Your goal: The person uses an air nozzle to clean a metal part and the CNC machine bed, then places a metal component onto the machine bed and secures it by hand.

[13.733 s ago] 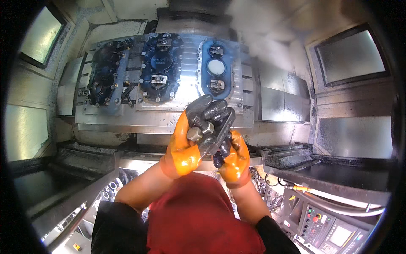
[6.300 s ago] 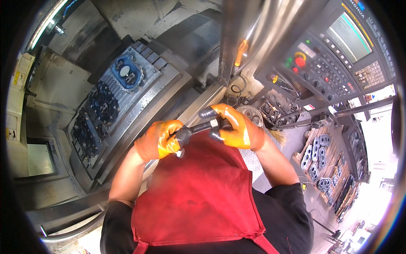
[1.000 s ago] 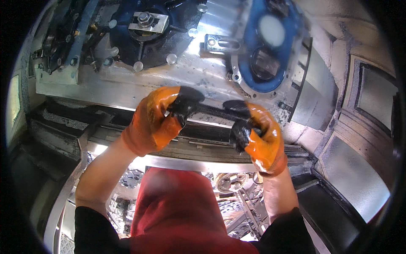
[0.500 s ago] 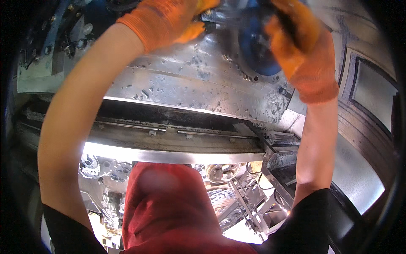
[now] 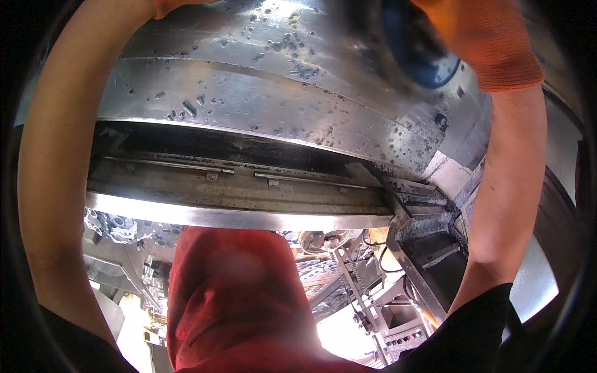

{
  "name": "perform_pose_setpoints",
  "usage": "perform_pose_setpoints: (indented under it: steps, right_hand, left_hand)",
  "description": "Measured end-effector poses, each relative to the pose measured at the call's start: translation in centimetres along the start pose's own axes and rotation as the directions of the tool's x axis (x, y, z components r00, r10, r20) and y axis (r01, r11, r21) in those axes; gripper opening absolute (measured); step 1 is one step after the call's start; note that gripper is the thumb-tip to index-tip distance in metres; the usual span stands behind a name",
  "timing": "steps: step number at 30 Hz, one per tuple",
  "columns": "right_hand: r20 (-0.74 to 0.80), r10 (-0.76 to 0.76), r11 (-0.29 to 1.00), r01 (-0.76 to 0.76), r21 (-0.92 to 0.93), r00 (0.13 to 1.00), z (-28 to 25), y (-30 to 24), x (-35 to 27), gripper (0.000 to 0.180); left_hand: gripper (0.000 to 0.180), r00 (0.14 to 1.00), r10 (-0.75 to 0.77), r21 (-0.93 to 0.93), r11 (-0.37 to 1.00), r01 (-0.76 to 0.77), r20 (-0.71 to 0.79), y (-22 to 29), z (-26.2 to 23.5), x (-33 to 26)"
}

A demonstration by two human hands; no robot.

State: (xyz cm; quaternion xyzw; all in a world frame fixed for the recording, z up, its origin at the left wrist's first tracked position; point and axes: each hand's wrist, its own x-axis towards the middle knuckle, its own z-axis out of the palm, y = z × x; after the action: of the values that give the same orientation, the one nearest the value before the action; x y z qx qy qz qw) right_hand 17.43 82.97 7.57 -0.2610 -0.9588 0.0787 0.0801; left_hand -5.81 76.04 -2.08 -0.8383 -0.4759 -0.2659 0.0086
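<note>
My left hand (image 5: 169, 6) is almost wholly beyond the top edge; just the orange glove's cuff shows, above a metal machine bed (image 5: 211, 93). At the top right, my right hand (image 5: 482, 40) wears an orange knit glove with a darker orange palm side. Its fingers are cut off by the frame, so their grip is hidden. Right beside this hand is a blurred blue round part (image 5: 435, 73) with a dark middle. Whether the hand touches it, I cannot tell. Dark metal chips (image 5: 189, 108) are scattered over the bed.
A dark trough (image 5: 249, 152) with metal rods runs along the bed's near side, edged by a bright metal sill (image 5: 249, 214). Grimy metal brackets (image 5: 429, 217) stand at the right. My red top (image 5: 236, 292) fills the lower middle. Castings (image 5: 118, 227) and a button panel (image 5: 404, 339) lie beyond.
My left hand has moved up and left, nearly out of view. The right hand has shifted up and right in the picture. The view of the bed and blue part has shifted too.
</note>
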Motion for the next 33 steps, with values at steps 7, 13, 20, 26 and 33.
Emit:
perform_pose_setpoints:
  steps: [7, 13, 20, 26, 33]
  right_hand:
    - [-0.089, 0.046, 0.936, -0.012, 0.352, 0.995, 2.7, 2.6, 0.2, 0.032]
    - [0.000, 0.045, 0.982, -0.045, 0.183, 0.999, 1.3, 0.8, -0.4, 0.035]
    - [-0.087, -0.002, 0.995, 0.011, 0.101, 0.996, 1.8, -0.4, 0.1, 0.028]
    - [0.014, -0.207, 0.958, 0.205, -0.200, 0.978, 0.2, 0.1, 1.8, 0.024]
    - [0.174, 0.010, 0.981, 0.024, -0.192, 0.985, -1.8, -2.1, 1.3, 0.025]
  left_hand:
    - [0.053, 0.999, -0.049, 0.027, 0.998, 0.049, 0.013, 0.4, -0.1, -0.1]
    - [0.055, 0.998, -0.068, -0.054, 0.996, 0.068, 0.002, 0.5, -0.2, -0.2]
    - [0.055, 0.998, 0.024, -0.014, 1.000, -0.024, -0.056, 0.1, 0.0, -0.4]
    - [0.056, 0.998, 0.049, -0.041, 0.998, -0.051, -0.045, -0.1, -0.2, -0.7]
    - [0.054, 0.970, 0.164, 0.053, 0.986, -0.157, -0.179, -0.5, 1.3, -1.2]
